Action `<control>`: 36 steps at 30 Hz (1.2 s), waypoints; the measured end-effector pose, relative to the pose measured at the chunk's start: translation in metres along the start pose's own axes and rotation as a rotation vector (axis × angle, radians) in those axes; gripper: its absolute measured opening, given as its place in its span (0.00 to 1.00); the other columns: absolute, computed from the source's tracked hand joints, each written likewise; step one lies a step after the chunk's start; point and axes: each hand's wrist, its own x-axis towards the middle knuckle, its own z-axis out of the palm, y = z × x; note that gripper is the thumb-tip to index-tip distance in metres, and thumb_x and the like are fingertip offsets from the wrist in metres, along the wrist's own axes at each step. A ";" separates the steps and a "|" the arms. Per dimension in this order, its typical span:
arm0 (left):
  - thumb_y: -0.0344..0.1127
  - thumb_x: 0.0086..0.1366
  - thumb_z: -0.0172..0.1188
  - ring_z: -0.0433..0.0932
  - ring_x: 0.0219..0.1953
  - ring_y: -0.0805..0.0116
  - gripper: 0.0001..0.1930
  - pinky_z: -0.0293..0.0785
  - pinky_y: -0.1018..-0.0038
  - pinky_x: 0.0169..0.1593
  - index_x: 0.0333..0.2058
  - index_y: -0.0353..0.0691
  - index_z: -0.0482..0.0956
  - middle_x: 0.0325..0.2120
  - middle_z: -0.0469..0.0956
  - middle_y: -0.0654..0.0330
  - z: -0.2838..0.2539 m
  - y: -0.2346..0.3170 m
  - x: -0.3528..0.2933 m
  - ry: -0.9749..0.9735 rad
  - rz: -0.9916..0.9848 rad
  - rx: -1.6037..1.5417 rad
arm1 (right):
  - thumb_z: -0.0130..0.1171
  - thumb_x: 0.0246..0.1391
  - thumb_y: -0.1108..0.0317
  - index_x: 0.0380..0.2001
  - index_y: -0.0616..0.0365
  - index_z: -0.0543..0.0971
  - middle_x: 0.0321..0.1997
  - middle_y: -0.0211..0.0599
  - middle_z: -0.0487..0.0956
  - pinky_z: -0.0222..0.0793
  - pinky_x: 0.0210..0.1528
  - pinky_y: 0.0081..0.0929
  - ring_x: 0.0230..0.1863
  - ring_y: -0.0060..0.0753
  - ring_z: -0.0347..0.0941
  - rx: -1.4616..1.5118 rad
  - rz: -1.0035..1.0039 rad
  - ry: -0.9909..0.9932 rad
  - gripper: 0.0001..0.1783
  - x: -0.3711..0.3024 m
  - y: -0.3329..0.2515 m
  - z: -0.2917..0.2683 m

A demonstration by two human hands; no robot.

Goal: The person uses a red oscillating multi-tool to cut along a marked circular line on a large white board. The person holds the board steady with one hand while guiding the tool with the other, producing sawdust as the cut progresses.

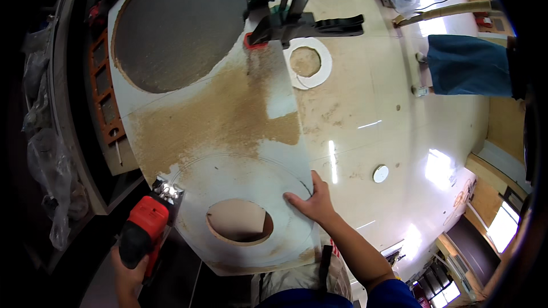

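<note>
My left hand (129,268) is wrapped round the grip of a red and black jigsaw (149,217). The jigsaw's metal front, lit by its lamp, sits at the left edge of a white board (274,182); the blade cannot be made out. On the board's right edge lies my right hand (317,202), its thumb on the top face and its other fingers at the side, partly hidden. A small round hole is cut in the near part of the board and a big one in the far part. Brown sawdust (211,108) covers the middle, and a curved line is drawn around the small hole.
Black and green clamps (291,23) grip the board's far right edge. A white ring (325,63) and a small white disc (381,173) lie on the floor to the right. An orange slotted level (104,91) and plastic bags (48,165) are at left. Another person's legs (468,65) show at far right.
</note>
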 end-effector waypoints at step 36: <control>0.47 0.55 0.79 0.86 0.34 0.67 0.24 0.79 0.72 0.40 0.41 0.33 0.83 0.31 0.85 0.56 -0.007 0.081 0.040 -0.163 0.188 -0.193 | 0.77 0.44 0.67 0.50 0.65 0.76 0.43 0.47 0.86 0.78 0.49 0.32 0.42 0.39 0.84 0.153 -0.089 0.030 0.31 0.005 -0.005 0.007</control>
